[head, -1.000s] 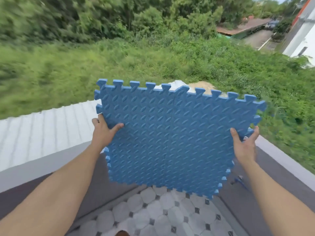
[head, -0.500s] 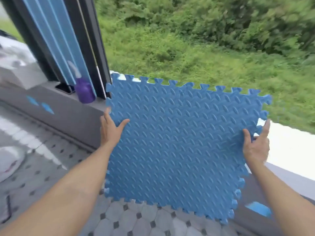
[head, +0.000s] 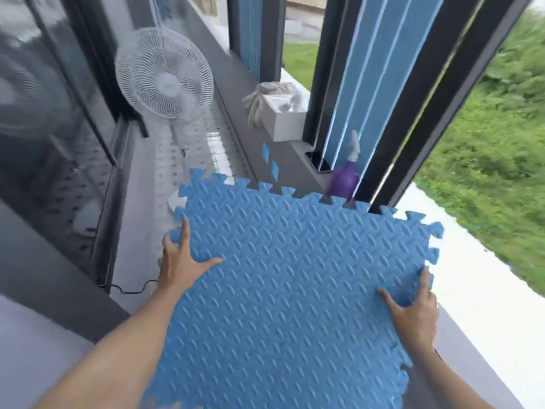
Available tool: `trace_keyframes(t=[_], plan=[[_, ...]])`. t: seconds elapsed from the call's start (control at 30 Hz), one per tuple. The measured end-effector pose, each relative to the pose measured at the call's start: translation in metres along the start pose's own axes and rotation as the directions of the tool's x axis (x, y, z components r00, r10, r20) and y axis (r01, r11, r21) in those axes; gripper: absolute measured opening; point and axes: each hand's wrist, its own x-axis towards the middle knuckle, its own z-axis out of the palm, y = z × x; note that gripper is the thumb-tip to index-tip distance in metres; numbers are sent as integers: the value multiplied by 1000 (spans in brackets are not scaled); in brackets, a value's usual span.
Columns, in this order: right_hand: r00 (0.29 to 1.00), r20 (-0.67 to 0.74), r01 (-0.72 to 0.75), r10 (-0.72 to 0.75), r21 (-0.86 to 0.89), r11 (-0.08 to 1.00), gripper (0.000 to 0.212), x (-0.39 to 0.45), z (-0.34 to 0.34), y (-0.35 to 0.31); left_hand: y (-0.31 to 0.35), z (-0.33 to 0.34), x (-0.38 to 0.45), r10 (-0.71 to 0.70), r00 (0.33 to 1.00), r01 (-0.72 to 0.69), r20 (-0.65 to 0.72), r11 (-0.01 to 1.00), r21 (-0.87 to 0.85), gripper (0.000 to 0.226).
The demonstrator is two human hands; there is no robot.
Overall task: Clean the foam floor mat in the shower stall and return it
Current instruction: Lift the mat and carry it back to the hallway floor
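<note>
A blue foam floor mat (head: 295, 284) with jigsaw edges and a raised oval pattern fills the lower middle of the head view, held in the air and tilted toward me. My left hand (head: 180, 261) grips its left edge, thumb on the top face and fingers round the rim. My right hand (head: 413, 308) grips the right edge the same way, thumb spread on top. The mat's near edge is cut off by the frame.
A white standing fan (head: 163, 73) stands on the tiled balcony floor ahead left, beside dark glass doors (head: 50, 128). On the grey parapet ledge (head: 280, 163) sit a white box (head: 287, 121) and a purple spray bottle (head: 345, 178). Dark posts with blue panels (head: 371, 93) rise there; grass lies beyond.
My view has swung left from the greenery to along the balcony. The mat came with it, tilting from upright toward flat, and both hands kept their grip.
</note>
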Motion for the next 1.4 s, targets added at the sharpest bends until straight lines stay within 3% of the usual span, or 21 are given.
trace_keyframes(t=[0.17,0.27,0.37,0.53,0.73,0.93,1.17,1.33,1.4], plan=[[970,223,94,-99,36,995,108,23,93,-37,-75,-10,-21,-210,973,215,-96,976,38,132],[936,308,152,-171,85,985,107,28,155,-42,-119,5,-24,-260,944,277,-201,959,58,132],[912,371,153,-174,87,984,105,32,222,-26,-166,46,-21,-310,925,327,-217,944,46,134],[881,428,204,-203,44,978,102,56,366,47,-262,167,0,-377,909,390,-179,920,43,132],[836,460,324,-298,25,946,90,76,571,188,-385,363,18,-474,868,482,-146,876,20,131],[828,453,382,-329,-28,924,86,87,725,306,-487,506,36,-449,887,454,-106,890,34,126],[827,480,387,-293,-107,916,81,90,805,366,-546,591,61,-456,890,456,-18,889,39,124],[681,686,479,-257,-151,865,98,90,832,388,-559,629,37,-438,898,422,47,886,192,119],[638,745,569,-195,-284,772,106,94,835,391,-553,641,19,-455,879,402,144,869,290,114]])
